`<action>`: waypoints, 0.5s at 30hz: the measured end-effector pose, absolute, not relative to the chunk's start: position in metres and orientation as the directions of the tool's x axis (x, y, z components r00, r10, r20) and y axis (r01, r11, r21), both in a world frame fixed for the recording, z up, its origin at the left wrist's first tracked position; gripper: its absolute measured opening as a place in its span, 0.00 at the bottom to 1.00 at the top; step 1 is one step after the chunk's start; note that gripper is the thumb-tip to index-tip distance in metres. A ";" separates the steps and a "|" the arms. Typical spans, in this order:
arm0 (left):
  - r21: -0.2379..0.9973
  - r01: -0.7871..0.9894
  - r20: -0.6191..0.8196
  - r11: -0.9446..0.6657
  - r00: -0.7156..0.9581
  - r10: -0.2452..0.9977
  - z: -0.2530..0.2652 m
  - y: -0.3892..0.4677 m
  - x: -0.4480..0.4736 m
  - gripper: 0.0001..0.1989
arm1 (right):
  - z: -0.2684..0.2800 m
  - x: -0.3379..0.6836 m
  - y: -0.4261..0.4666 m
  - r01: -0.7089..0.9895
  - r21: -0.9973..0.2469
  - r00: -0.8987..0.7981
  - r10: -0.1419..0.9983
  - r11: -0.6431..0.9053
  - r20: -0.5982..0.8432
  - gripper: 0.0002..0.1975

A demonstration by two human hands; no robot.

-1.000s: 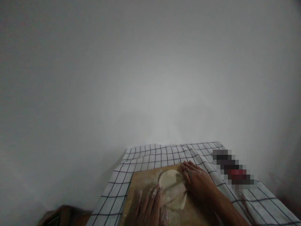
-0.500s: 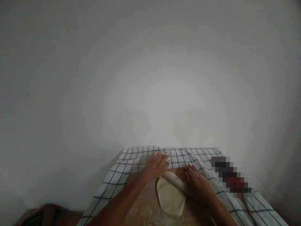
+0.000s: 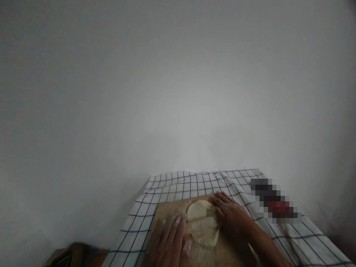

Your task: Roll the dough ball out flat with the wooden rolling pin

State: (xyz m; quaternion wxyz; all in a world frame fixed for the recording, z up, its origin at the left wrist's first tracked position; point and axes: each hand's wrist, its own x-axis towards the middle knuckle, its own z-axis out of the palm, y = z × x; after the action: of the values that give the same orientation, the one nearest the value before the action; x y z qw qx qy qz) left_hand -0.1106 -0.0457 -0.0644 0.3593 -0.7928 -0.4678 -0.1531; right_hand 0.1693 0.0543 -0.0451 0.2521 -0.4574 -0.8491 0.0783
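Note:
A flat, pale sheet of dough (image 3: 202,209) lies on a floured wooden board (image 3: 167,208). Across its middle runs a floury rolling pin (image 3: 202,224), slightly blurred. My left hand (image 3: 171,237) is at the pin's left end, palm down with its fingers stretched forward. At the other end, my right hand (image 3: 232,215) also lies palm down, fingers extended beyond the pin toward the board's far edge. Both ends of the pin are hidden by the hands. Neither hand has its fingers wrapped around it.
A white cloth with dark grid lines (image 3: 178,187) covers the table under the board. On its right lies a pixelated dark and red object (image 3: 278,205), with a thin cord-like strip below. A plain wall (image 3: 178,92) rises behind. Something brown (image 3: 75,256) stands low at left.
My left hand has come back toward me from the far edge. The rolling pin has turned from slanted to nearly crosswise and now lies over the dough's middle. My right hand moved little.

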 end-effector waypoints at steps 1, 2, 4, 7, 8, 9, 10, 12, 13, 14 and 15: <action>-0.463 0.836 0.588 -0.294 0.538 0.604 -0.068 -0.053 -0.113 0.33 | -0.045 0.170 0.054 0.734 -0.380 -0.447 0.821 0.563 0.354 0.22; -0.486 0.825 0.591 -0.290 0.554 0.586 -0.070 -0.058 -0.114 0.33 | -0.045 0.171 0.053 0.732 -0.390 -0.440 0.825 0.558 0.355 0.22; -0.465 0.832 0.575 -0.302 0.543 0.612 -0.068 -0.054 -0.115 0.33 | -0.045 0.171 0.051 0.730 -0.395 -0.432 0.825 0.558 0.365 0.21; -0.354 0.854 0.506 -0.381 0.518 0.690 -0.051 -0.020 -0.107 0.27 | -0.045 0.170 0.049 0.726 -0.365 -0.442 0.803 0.582 0.401 0.19; -0.314 0.860 0.503 -0.402 0.510 0.698 -0.044 -0.002 -0.102 0.24 | -0.045 0.170 0.049 0.721 -0.345 -0.454 0.786 0.601 0.420 0.18; -0.270 0.869 0.488 -0.415 0.495 0.719 -0.036 0.017 -0.096 0.23 | -0.046 0.171 0.050 0.712 -0.320 -0.471 0.763 0.625 0.443 0.17; -0.225 0.874 0.473 -0.430 0.484 0.737 -0.030 0.036 -0.088 0.22 | -0.047 0.171 0.051 0.701 -0.291 -0.492 0.736 0.651 0.465 0.16; -0.172 0.847 0.410 -0.503 0.525 0.745 -0.019 0.075 -0.071 0.21 | -0.050 0.174 0.055 0.699 -0.252 -0.500 0.710 0.669 0.496 0.15; -0.131 0.844 0.380 -0.521 0.528 0.760 -0.016 0.093 -0.061 0.20 | -0.052 0.176 0.057 0.719 -0.259 -0.472 0.727 0.645 0.499 0.14; -0.116 0.833 0.368 -0.540 0.541 0.756 -0.014 0.108 -0.052 0.20 | -0.054 0.178 0.059 0.750 -0.281 -0.424 0.761 0.599 0.492 0.15; -0.105 0.819 0.359 -0.565 0.561 0.746 -0.014 0.122 -0.044 0.20 | -0.055 0.180 0.061 0.780 -0.317 -0.362 0.802 0.540 0.475 0.15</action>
State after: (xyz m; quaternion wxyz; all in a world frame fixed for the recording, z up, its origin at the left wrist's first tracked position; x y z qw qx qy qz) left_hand -0.0443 0.1216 -0.0136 0.1311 -0.8736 -0.4477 -0.1384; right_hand 0.1799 0.0605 -0.0546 0.2987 -0.4791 -0.8252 0.0187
